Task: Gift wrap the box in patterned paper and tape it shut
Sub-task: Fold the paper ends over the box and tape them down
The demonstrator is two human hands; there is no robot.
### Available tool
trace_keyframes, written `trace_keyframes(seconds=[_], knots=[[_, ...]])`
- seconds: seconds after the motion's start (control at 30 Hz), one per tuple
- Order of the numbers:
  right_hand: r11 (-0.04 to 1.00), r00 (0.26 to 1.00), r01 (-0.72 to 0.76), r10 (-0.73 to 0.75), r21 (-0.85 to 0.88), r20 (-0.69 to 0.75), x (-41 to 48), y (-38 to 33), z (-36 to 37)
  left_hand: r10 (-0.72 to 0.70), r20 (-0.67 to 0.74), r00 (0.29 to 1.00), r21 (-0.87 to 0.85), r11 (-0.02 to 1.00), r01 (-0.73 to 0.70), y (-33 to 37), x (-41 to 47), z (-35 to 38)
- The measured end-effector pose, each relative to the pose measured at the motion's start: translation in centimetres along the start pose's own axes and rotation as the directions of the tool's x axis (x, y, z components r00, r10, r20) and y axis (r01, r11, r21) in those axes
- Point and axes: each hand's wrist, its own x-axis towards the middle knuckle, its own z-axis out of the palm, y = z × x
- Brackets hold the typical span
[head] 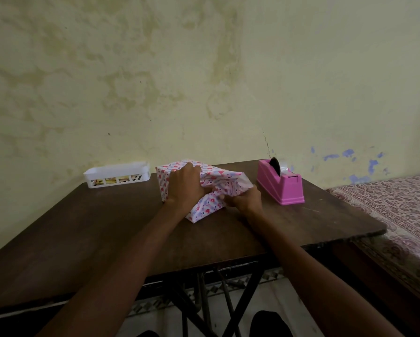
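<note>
Head: one box [163, 184], one dispenser [286, 188], one basket [111, 176]

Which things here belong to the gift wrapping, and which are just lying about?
For the job: box in paper, left hand resting on it, right hand pinching the paper's loose end; tape dispenser, untouched, right of the box.
Lying about: white basket with small items, left of the box; bed beside the table.
</note>
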Motion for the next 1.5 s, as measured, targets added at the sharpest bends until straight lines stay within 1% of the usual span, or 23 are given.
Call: trace_keyframes(seconds=[0.23, 0.3, 0.4, 0.47, 0.5, 0.57, 0.6, 0.63, 0.67, 0.73, 0.77, 0.8, 0.87, 0.93, 0.97, 1.0, 1.1, 1.13, 1.2, 1.27, 1.3, 1.4, 1.5], knots=[[0.974, 0.998, 0.057, -0.051, -0.218, 0.036, -0.1, 0.2, -2.1, -0.028, -0.044, 0.999, -0.009, 1.000, 0.028, 0.3, 0.0, 0.1], [0.925, 0.988, 0.152, -0.139, -0.349, 0.063, 0.0, 0.4, -3.3, -0.045, -0.055, 0.997, -0.013, 0.999, 0.044, 0.3, 0.0, 0.1], [0.807, 0.951, 0.296, -0.301, -0.511, 0.076, 0.2, 0.0, -5.6, -0.076, -0.078, 0.994, -0.053, 0.996, 0.072, 0.6, 0.0, 0.3], [0.729, 0.904, 0.332, -0.428, -0.598, -0.019, 0.5, -0.6, -7.5, -0.090, -0.088, 0.992, -0.105, 0.991, 0.080, 0.9, -0.1, 0.6], [0.684, 0.869, 0.320, -0.487, -0.655, -0.084, 0.7, -1.1, -8.4, -0.091, -0.086, 0.992, -0.126, 0.989, 0.080, 1.0, -0.2, 0.6], [0.589, 0.785, 0.245, -0.586, -0.770, -0.198, 1.1, -1.9, -10.2, -0.091, -0.079, 0.993, -0.161, 0.984, 0.077, 1.1, -0.2, 0.8], [0.565, 0.764, 0.169, -0.593, -0.808, -0.255, 1.4, -2.3, -11.3, -0.080, -0.081, 0.993, -0.175, 0.982, 0.065, 1.5, 0.0, 0.9], [0.558, 0.774, 0.084, -0.559, -0.826, -0.299, 1.8, -2.5, -12.0, -0.072, -0.082, 0.994, -0.180, 0.982, 0.057, 1.5, 0.0, 0.9], [0.560, 0.814, -0.008, -0.477, -0.828, -0.330, 2.5, -2.6, -12.9, -0.062, -0.081, 0.995, -0.185, 0.982, 0.046, 1.8, 0.1, 0.9], [0.594, 0.919, -0.160, -0.202, -0.788, -0.339, 3.7, -3.0, -14.2, -0.040, -0.073, 0.997, -0.194, 0.981, 0.025, 2.3, 0.5, 1.1], [0.645, 0.953, -0.194, -0.056, -0.739, -0.298, 4.3, -3.4, -14.6, -0.029, -0.072, 0.997, -0.201, 0.980, 0.014, 2.7, 0.7, 1.2], [0.714, 0.967, -0.226, 0.081, -0.663, -0.242, 4.8, -3.8, -14.9, -0.018, -0.075, 0.997, -0.204, 0.979, 0.002, 3.0, 0.9, 1.4], [0.840, 0.944, -0.330, 0.293, -0.430, -0.153, 5.5, -4.8, -15.3, -0.001, -0.081, 0.997, -0.211, 0.977, -0.016, 3.7, 1.4, 1.8], [0.882, 0.912, -0.410, 0.402, -0.231, -0.084, 5.9, -5.5, -15.5, 0.005, -0.082, 0.997, -0.208, 0.978, -0.022, 4.3, 1.6, 2.1], [0.877, 0.902, -0.429, 0.430, -0.218, -0.046, 6.1, -5.5, -15.7, 0.003, -0.080, 0.997, -0.204, 0.979, -0.020, 4.4, 1.7, 2.2], [0.863, 0.895, -0.436, 0.444, -0.257, -0.027, 6.3, -5.5, -15.9, 0.003, -0.078, 0.997, -0.199, 0.980, -0.018, 4.5, 1.8, 2.2], [0.830, 0.886, -0.445, 0.464, -0.336, -0.028, 7.3, -5.4, -16.2, 0.010, -0.080, 0.997, -0.185, 0.982, -0.025, 4.4, 1.8, 2.4], [0.826, 0.872, -0.468, 0.490, -0.314, -0.011, 7.8, -5.5, -16.4, 0.014, -0.079, 0.997, -0.184, 0.983, -0.028, 4.4, 1.8, 2.4], [0.808, 0.833, -0.539, 0.554, -0.238, -0.006, 7.8, -5.4, -16.8, 0.016, -0.072, 0.997, -0.194, 0.981, -0.029, 4.4, 1.8, 2.4], [0.802, 0.802, -0.590, 0.596, -0.094, 0.044, 7.6, -5.1, -17.2, 0.019, -0.067, 0.998, -0.192, 0.981, -0.031, 4.3, 1.9, 2.2], [0.803, 0.802, -0.595, 0.596, -0.033, 0.038, 7.4, -4.9, -17.4, 0.019, -0.066, 0.998, -0.192, 0.981, -0.032, 4.4, 1.8, 2.2], [0.801, 0.813, -0.582, 0.573, 0.140, 0.102, 7.0, -4.0, -17.7, 0.018, -0.059, 0.998, -0.198, 0.980, -0.029, 4.5, 1.7, 2.1], [0.823, 0.853, -0.522, 0.498, 0.225, 0.157, 6.9, -3.6, -18.0, 0.014, -0.057, 0.998, -0.211, 0.977, -0.026, 4.4, 1.8, 2.1]])
